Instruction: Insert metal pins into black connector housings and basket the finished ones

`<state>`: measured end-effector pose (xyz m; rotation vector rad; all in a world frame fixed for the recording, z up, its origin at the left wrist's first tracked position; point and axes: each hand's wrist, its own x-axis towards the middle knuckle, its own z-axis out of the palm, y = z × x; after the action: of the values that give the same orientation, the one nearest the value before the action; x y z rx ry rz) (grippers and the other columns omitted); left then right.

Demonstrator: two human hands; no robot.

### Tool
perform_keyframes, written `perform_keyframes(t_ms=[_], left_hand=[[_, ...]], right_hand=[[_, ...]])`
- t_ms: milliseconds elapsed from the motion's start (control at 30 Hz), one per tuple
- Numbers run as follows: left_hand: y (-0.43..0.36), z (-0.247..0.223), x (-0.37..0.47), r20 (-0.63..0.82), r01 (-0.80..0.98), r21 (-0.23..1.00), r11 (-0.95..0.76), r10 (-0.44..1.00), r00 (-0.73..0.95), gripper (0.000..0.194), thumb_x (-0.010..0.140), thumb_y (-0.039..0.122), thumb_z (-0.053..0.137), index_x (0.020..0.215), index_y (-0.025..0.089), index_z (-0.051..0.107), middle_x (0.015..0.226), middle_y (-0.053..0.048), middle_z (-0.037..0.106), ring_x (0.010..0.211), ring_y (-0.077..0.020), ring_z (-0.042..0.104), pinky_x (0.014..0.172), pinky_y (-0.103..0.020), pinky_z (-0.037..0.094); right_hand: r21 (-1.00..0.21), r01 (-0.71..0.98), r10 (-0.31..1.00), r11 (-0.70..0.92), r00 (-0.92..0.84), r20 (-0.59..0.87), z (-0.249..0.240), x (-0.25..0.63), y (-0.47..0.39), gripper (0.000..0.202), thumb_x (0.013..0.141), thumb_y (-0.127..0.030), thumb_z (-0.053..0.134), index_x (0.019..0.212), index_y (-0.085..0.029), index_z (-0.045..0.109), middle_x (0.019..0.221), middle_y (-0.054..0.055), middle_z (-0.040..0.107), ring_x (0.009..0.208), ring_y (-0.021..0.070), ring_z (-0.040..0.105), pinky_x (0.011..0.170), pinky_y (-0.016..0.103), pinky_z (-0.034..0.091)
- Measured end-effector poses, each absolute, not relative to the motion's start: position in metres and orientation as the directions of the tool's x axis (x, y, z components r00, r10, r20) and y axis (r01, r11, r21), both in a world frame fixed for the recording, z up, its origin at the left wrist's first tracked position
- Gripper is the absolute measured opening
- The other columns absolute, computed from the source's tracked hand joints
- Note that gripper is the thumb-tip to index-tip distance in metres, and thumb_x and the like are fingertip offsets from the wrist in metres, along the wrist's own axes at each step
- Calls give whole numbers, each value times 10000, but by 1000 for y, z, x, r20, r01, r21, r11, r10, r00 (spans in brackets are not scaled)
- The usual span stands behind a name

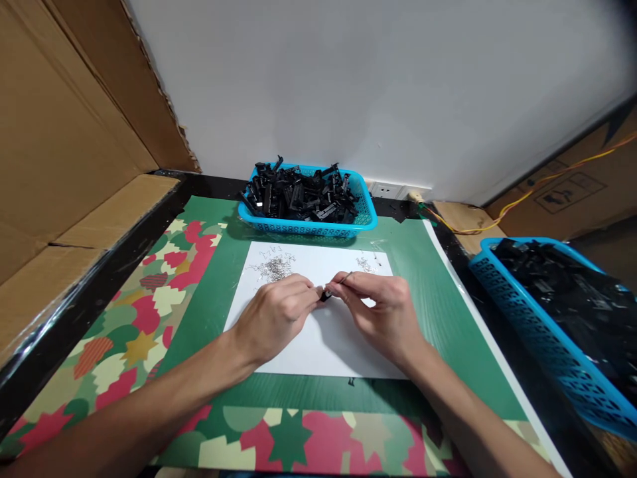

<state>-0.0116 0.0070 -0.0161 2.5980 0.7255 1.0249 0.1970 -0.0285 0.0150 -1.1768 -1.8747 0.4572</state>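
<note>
My left hand (279, 309) pinches a small black plastic part (326, 295) above a white sheet (298, 352). My right hand (381, 302) meets it from the right, fingers closed on a thin metal tool (347, 277), perhaps tweezers; its tip is hidden by the fingers. The hands nearly touch at the black part. Beyond my left hand lies a heap of tiny bent wire pieces (276, 267), like small springs. A smaller scatter of tiny metal pieces (367, 264) rests past my right hand.
A blue basket (308, 229) full of black plastic parts stands at the back. Another blue basket (552, 352) with black items is at the right. Cardboard (74, 133) walls the left side. A yellow cable (502, 216) runs from a socket (385, 190).
</note>
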Motion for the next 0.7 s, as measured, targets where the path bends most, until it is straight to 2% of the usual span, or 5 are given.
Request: perform_keyframes(t_ms=[267, 433, 533, 600, 700], left_hand=[[7, -17, -11, 576, 336, 409, -848, 526, 625, 178, 1017, 81, 623, 929, 110, 775, 956, -111, 809, 953, -249, 786, 851, -395, 679], [8, -18, -9, 524, 363, 528, -768, 631, 572, 143, 1012, 132, 650, 969, 145, 786, 977, -99, 817, 885, -238, 783, 814, -392, 662], [13, -13, -9, 481, 407, 641, -651, 753, 449, 96, 981, 213, 722, 1036, 184, 795, 989, -78, 819, 857, -228, 773, 794, -380, 639], [19, -7, -12, 442, 433, 727, -533, 846, 300, 155, 951, 300, 771, 1068, 201, 791, 1021, -72, 818, 837, -219, 767, 781, -364, 625], [30, 0, -17, 356, 381, 848, -368, 929, 104, 240, 934, 419, 780, 1023, 198, 748, 988, -68, 803, 831, -213, 756, 732, -326, 597]], right_hand=[[-697, 564, 892, 443, -200, 405, 15, 196, -29, 285, 1034, -232, 631, 768, -188, 722, 729, 39, 753, 609, 144, 653, 611, 286, 510], [-772, 517, 919, 370, -84, 385, 12, 191, -28, 293, 1025, -280, 650, 757, -193, 733, 748, 35, 752, 633, 156, 656, 629, 309, 548], [-891, 333, 932, 309, 78, 353, 15, 192, -27, 216, 1024, -332, 657, 883, -197, 749, 849, 54, 767, 755, 196, 718, 738, 353, 617], [-917, 243, 923, 316, 145, 356, 20, 195, -24, 192, 1043, -349, 631, 962, -200, 721, 880, 58, 751, 807, 204, 718, 791, 371, 615], [-895, 319, 942, 311, 21, 335, 25, 196, -17, 197, 1079, -308, 555, 955, -208, 669, 840, 32, 696, 768, 175, 652, 744, 330, 540]])
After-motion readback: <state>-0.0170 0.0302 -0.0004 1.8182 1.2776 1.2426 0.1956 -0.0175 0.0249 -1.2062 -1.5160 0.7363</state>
